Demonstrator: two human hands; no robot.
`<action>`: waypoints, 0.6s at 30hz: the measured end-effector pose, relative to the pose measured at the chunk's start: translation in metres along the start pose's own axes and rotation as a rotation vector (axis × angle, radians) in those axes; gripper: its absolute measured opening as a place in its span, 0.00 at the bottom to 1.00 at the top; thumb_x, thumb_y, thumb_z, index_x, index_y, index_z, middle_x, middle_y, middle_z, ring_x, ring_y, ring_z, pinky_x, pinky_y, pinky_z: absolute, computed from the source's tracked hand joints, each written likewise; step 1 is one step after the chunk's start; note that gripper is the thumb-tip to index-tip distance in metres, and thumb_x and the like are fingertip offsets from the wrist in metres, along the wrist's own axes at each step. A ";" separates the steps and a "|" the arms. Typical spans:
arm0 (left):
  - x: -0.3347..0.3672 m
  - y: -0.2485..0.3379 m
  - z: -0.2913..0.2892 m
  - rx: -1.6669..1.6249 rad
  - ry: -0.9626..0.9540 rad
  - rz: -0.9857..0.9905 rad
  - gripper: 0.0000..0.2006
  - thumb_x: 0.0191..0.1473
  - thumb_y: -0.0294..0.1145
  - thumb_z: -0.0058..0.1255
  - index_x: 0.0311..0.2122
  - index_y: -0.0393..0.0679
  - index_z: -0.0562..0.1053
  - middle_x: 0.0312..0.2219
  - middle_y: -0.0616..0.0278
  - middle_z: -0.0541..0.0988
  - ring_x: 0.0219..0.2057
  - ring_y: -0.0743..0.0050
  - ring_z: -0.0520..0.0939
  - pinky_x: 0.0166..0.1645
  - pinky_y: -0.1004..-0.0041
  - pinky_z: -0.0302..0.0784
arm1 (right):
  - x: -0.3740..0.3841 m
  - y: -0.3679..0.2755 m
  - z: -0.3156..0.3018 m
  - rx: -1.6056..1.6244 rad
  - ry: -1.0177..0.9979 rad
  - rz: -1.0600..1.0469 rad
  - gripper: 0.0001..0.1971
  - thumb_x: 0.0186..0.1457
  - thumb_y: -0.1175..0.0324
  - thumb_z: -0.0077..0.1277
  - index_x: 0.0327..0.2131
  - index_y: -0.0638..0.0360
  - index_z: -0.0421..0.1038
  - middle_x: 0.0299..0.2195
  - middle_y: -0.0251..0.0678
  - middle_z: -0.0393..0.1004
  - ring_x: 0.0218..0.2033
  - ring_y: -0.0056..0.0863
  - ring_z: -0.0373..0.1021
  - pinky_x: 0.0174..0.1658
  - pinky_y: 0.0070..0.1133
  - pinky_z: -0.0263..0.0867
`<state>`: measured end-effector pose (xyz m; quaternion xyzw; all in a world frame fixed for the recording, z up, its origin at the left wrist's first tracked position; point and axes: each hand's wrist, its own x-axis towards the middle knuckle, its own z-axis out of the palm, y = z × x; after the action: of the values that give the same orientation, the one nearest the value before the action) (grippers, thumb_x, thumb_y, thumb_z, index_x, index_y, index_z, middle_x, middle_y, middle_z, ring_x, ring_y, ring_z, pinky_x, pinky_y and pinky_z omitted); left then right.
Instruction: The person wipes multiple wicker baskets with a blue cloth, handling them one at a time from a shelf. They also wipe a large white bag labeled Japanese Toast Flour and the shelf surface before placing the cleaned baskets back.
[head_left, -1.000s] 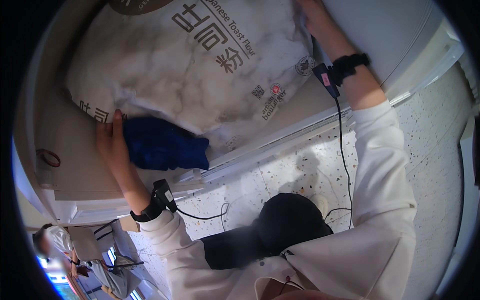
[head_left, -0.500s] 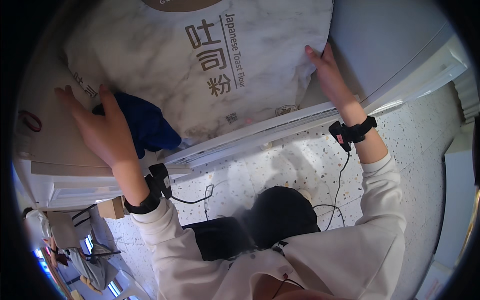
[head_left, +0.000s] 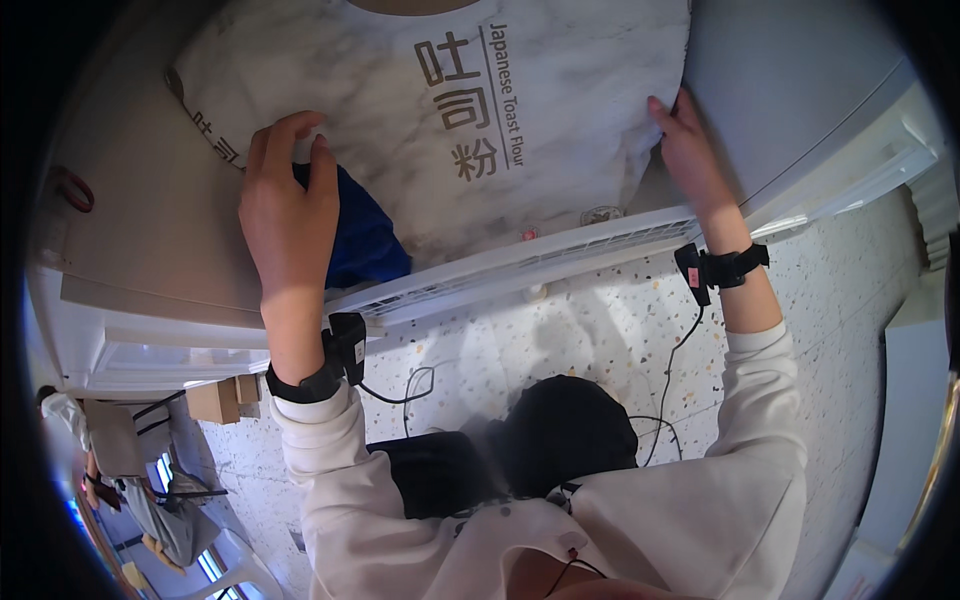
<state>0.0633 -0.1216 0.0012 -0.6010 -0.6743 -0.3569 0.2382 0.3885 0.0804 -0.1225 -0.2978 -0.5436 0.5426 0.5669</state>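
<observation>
A large flour bag (head_left: 360, 90) with a white-grey marble print fills the upper middle, its top end cut off by the picture's edge. Over its lower left edge lies my left hand (head_left: 285, 210), fingers bent and apart, fingertips at the bag's surface. Between that hand and the bag a crumpled dark blue cloth-like thing (head_left: 370, 240) bulges out; I cannot make out what it is. At the bag's right edge is my right hand (head_left: 690, 145), thumb on the front side and fingers partly hidden along the edge, gripping it.
A white ledge with a grille (head_left: 540, 262) runs below the bag. A red loop (head_left: 75, 190) lies at the far left. Below are speckled floor (head_left: 480, 350), cables from my wrist straps, and my dark-clad knees. A cardboard box (head_left: 212, 402) and a person (head_left: 70, 425) are at lower left.
My left hand has moved right and up from beside the bag onto its left edge, fingers now more bent. In the picture, the bag and my right hand sit slightly farther right.
</observation>
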 end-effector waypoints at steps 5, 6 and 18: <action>0.001 0.005 0.000 -0.043 -0.024 -0.020 0.09 0.52 0.26 0.48 0.40 0.48 0.74 0.34 0.60 0.75 0.36 0.58 0.77 0.41 0.65 0.72 | -0.001 -0.004 0.001 0.004 -0.049 0.088 0.26 0.58 0.65 0.50 0.58 0.59 0.57 0.56 0.32 0.61 0.58 0.21 0.55 0.60 0.18 0.44; 0.002 0.006 0.001 -0.045 -0.024 -0.022 0.09 0.52 0.26 0.47 0.40 0.48 0.74 0.33 0.61 0.75 0.36 0.58 0.77 0.41 0.65 0.72 | -0.001 -0.004 0.000 -0.016 -0.037 0.055 0.27 0.58 0.65 0.50 0.59 0.59 0.56 0.57 0.33 0.60 0.59 0.22 0.54 0.61 0.19 0.44; -0.029 0.127 -0.012 -0.885 -0.381 0.055 0.15 0.55 0.23 0.47 0.49 0.43 0.70 0.38 0.61 0.76 0.37 0.75 0.77 0.43 0.73 0.72 | -0.164 -0.055 0.127 -0.111 -0.259 -0.278 0.39 0.53 0.64 0.54 0.63 0.62 0.45 0.65 0.45 0.45 0.65 0.35 0.45 0.64 0.30 0.46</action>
<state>0.1910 -0.1465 0.0117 -0.7169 -0.4732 -0.4866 -0.1590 0.3145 -0.1187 -0.0897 -0.1786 -0.6771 0.4620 0.5443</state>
